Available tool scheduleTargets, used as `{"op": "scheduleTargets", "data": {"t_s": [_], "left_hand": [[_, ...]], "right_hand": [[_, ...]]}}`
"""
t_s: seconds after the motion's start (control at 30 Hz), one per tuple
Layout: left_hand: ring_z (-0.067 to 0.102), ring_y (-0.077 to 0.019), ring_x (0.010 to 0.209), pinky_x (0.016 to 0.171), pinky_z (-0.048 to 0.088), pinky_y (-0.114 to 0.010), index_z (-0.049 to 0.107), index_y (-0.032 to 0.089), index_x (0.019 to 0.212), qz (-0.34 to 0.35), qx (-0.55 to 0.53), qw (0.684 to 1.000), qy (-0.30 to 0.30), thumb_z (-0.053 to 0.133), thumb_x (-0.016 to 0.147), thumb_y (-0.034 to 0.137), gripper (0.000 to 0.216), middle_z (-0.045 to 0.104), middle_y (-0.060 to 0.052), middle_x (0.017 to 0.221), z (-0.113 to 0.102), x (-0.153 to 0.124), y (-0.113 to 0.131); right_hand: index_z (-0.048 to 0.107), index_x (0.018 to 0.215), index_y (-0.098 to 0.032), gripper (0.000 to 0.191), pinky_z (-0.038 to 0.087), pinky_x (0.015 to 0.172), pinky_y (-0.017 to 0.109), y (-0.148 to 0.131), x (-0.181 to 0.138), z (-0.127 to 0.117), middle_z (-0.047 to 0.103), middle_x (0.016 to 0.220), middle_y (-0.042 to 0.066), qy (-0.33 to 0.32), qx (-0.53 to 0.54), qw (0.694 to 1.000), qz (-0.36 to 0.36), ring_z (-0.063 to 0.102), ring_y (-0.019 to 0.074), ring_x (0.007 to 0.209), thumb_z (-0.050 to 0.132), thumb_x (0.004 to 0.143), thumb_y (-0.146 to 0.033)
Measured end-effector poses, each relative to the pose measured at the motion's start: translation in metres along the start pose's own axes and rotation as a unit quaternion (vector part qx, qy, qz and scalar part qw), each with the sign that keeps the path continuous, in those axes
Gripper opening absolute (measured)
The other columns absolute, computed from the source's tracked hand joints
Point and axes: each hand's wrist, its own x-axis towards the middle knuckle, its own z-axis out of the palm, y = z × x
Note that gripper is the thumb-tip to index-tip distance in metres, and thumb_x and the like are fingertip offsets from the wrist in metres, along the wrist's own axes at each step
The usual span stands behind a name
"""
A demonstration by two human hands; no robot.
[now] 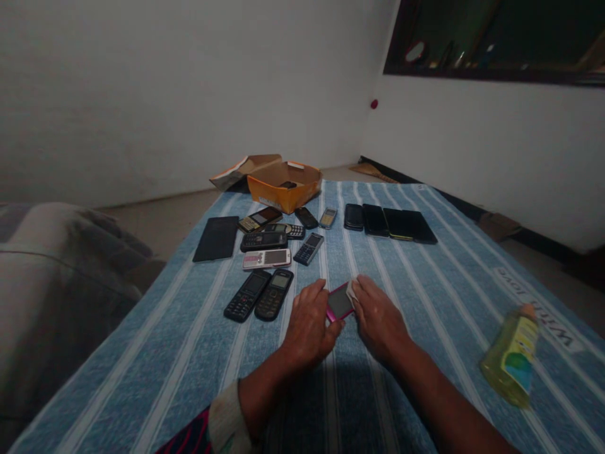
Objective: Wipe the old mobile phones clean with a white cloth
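My left hand (309, 325) grips a small pink phone (338, 304) by its left edge, fingers curled round it. My right hand (378, 318) pinches a small white cloth (351, 290) against the phone's upper right corner. Both hands rest low over the blue striped towel (425, 271) in the middle of the view. Beyond them lie several old keypad phones (265, 258) in loose rows, and a dark tablet (216, 238) to their left.
An open orange cardboard box (283, 183) stands at the towel's far end. Several dark touchscreen phones (390, 222) lie in a row at the far right. A yellow liquid bottle (513, 356) lies at right. Grey fabric (57, 284) is piled at left.
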Motion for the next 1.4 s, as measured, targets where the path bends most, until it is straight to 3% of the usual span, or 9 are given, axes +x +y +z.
{"op": "scheduleTargets", "data": {"t_s": [0.3,0.57,0.7,0.9,1.13,1.4], "left_hand": [[0.049,-0.0378,0.127,0.106,0.040,-0.055,0.059,0.009,0.115,0.004,-0.003,1.000,0.010,0.069,0.074,0.026,0.046,0.052,-0.024,0.138,0.002,-0.001,-0.001],[0.048,-0.0371,0.128,0.105,0.040,-0.056,0.058,0.011,0.117,0.004,-0.017,1.000,0.006,0.068,0.075,0.028,0.046,0.052,-0.023,0.138,-0.002,-0.002,0.001],[0.048,-0.0363,0.127,0.106,0.039,-0.054,0.058,0.010,0.118,-0.001,-0.003,1.000,0.000,0.069,0.075,0.027,0.047,0.052,-0.022,0.138,-0.001,0.000,0.002],[0.049,-0.0352,0.126,0.107,0.039,-0.050,0.060,0.010,0.114,-0.011,0.011,1.000,-0.005,0.071,0.074,0.026,0.045,0.051,-0.020,0.139,0.000,0.001,0.002],[0.049,-0.0354,0.127,0.105,0.040,-0.050,0.061,0.009,0.112,0.002,0.018,1.000,0.007,0.067,0.078,0.026,0.039,0.053,-0.022,0.137,0.003,0.001,0.000],[0.049,-0.0350,0.126,0.103,0.042,-0.051,0.060,0.013,0.111,0.007,0.017,1.000,0.016,0.067,0.077,0.027,0.038,0.053,-0.020,0.138,0.004,0.000,-0.001]], "right_hand": [[0.055,0.129,-0.011,0.042,0.049,0.103,0.047,0.002,-0.020,0.002,0.058,0.132,0.020,0.083,-0.018,0.994,-0.070,0.050,0.0287,0.130,0.039,0.091,-0.005],[0.063,0.114,-0.013,0.030,0.054,0.080,0.037,0.002,-0.012,-0.013,0.066,0.103,0.015,0.090,-0.034,0.991,-0.092,0.059,0.0237,0.095,0.044,0.091,-0.007],[0.064,0.113,-0.014,0.028,0.052,0.076,0.035,0.004,-0.007,-0.013,0.066,0.099,0.013,0.107,-0.025,0.990,-0.087,0.058,0.0224,0.089,0.047,0.091,-0.009],[0.062,0.117,-0.010,0.034,0.052,0.084,0.042,-0.005,-0.004,-0.003,0.065,0.109,0.018,0.089,-0.051,0.992,-0.075,0.057,0.0279,0.104,0.042,0.089,-0.007],[0.057,0.125,-0.006,0.041,0.050,0.090,0.051,-0.028,-0.028,0.014,0.063,0.120,0.022,0.104,-0.045,0.988,-0.103,0.053,0.0336,0.121,0.039,0.088,-0.004],[0.061,0.121,-0.012,0.038,0.052,0.093,0.047,-0.019,-0.020,-0.001,0.065,0.114,0.019,0.099,0.045,0.986,-0.130,0.058,0.0271,0.114,0.041,0.089,-0.004]]}}
